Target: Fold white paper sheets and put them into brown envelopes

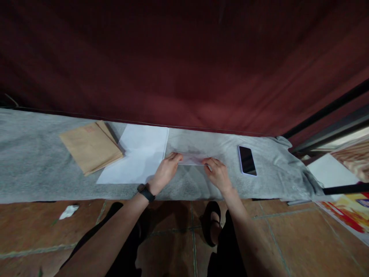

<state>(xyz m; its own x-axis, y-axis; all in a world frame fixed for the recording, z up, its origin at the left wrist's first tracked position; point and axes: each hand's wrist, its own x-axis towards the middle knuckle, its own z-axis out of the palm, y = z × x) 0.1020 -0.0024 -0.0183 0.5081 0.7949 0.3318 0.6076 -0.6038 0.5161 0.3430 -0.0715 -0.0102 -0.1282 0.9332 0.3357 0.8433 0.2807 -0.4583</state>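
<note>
A: Where was the strip of white paper (191, 159)?
B: Mid-bench (198, 190), on the grey covering or just above it; I couldn't tell which. It spanned both hands.
A: And the fingers?
B: Left hand (167, 169): clamped on the strip's left end. Right hand (217, 173): thumb and fingers pinched its right end.
A: Nearby?
B: White sheets (141, 161) lay just left of the left hand, with brown paper envelopes (90, 148) overlapping their left side. A smartphone (248, 161) lay right of the right hand, dark screen up.
A: Surroundings?
B: A dark red curtain (173, 77) hung behind. Left wrist wore a black watch (146, 192). Brown tiles (285, 238) underfoot, a white scrap (69, 212) on them.
</note>
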